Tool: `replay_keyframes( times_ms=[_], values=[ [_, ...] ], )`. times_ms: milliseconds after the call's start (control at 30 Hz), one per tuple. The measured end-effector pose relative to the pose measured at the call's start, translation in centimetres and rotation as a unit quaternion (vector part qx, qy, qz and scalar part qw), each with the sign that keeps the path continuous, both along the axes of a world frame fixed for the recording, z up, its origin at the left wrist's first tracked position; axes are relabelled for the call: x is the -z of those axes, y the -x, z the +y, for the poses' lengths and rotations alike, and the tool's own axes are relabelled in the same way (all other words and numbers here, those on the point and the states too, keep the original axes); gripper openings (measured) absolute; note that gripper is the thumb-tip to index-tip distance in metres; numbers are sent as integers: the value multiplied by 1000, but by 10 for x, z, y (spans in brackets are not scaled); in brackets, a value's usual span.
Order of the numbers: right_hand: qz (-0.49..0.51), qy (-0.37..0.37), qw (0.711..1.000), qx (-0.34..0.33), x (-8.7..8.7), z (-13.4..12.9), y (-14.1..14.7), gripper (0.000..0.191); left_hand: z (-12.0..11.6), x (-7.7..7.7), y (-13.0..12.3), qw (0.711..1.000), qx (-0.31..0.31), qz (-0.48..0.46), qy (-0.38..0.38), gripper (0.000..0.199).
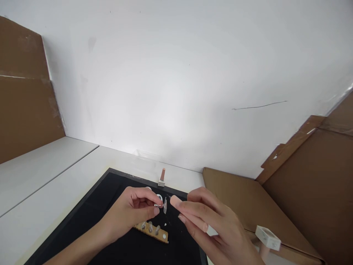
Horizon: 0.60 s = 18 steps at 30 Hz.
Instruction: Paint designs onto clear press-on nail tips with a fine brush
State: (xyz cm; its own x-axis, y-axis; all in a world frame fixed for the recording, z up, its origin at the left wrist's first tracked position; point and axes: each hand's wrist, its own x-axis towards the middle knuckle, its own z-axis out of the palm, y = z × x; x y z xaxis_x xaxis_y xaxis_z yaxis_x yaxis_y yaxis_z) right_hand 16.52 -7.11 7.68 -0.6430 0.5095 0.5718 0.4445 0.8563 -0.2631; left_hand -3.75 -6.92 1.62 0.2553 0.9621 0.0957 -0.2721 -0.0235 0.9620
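Note:
My left hand (138, 208) is closed, thumb and forefinger pinching a small silvery piece (158, 205). Just right of those fingertips is a clear, nail-shaped sliver (165, 206); whether it is joined to the silvery piece I cannot tell. Facing it, my right hand (217, 221) is wrapped round a peach-handled brush (175, 201) with a thin dark tip pointing left. A second peach rod-like part (197, 222) lies under the right fingers, partly hidden. Below the left hand, a tan strip (154, 233) bears several clear, rounded pieces.
A black mat (121, 191) covers the white table (82, 165). At its far edge stands a white square bottle with a peach cap (162, 177). A similar white-based item (267, 237) is at lower right, near a cardboard box (234, 195). Cardboard (27, 92) also stands left; a white wall (165, 81) rises behind.

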Motion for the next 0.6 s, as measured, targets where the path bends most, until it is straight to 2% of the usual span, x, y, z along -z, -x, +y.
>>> replay_keyframes(
  times_ms=[167, 367, 600],
  values=[
    [0, -4, 1000, 3, 2, 1, -1, 24, -1, 0, 1, 999, -5, -17, 29, 16],
    [-6, 2, 1000, -15, 5, 2, -2, 38, 3, 1, 2, 1000, -9, -13, 14, 21],
    [-4, 14, 999, -41, -2, 0, 0, 37, 5, 0, 0, 1000, -13, -4, -2, 26]
  ],
)
